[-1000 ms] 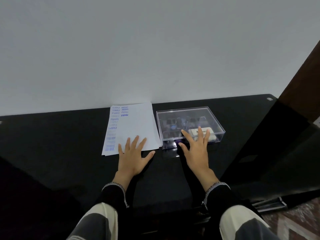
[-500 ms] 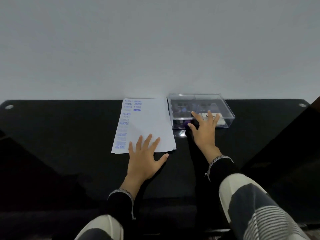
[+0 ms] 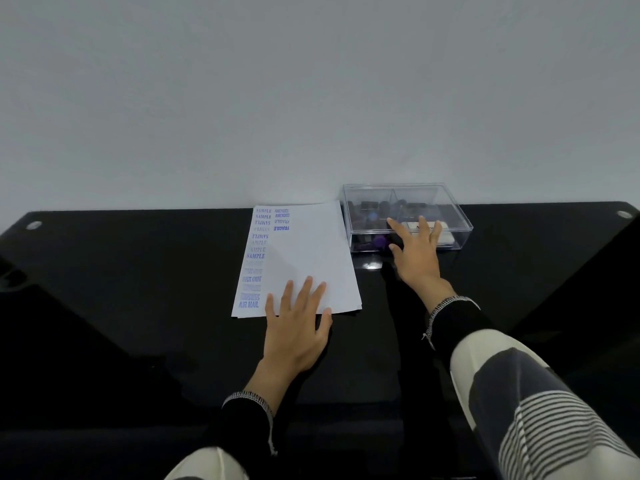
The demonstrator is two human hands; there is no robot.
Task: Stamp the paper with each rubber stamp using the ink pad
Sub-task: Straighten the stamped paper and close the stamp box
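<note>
1. Left hand (image 3: 294, 336): fingers straight, flat on paper (image 3: 311, 258), near edge
2. Right hand (image 3: 417, 254): fingers spread, resting on clear stamp box (image 3: 450, 216)
3. Both items on black worktop (image 3: 138, 289)

I had two hands, left (image 3: 294, 336) and right (image 3: 417, 256), one paper stack (image 3: 311, 258), one clear box (image 3: 407, 216) on one worktop (image 3: 138, 289).

We have bare black table (image 3: 121, 289) left of the paper (image 3: 311, 258) and right of the clear box (image 3: 408, 216): open passage there. Box sits just beside the paper, nearly against the wall (image 3: 311, 98), so no access from behind. Its closed lid blocks the stamps (image 3: 374, 216). Right hand (image 3: 417, 251) covers the box front; left hand (image 3: 298, 327) covers the paper's near edge.
</note>
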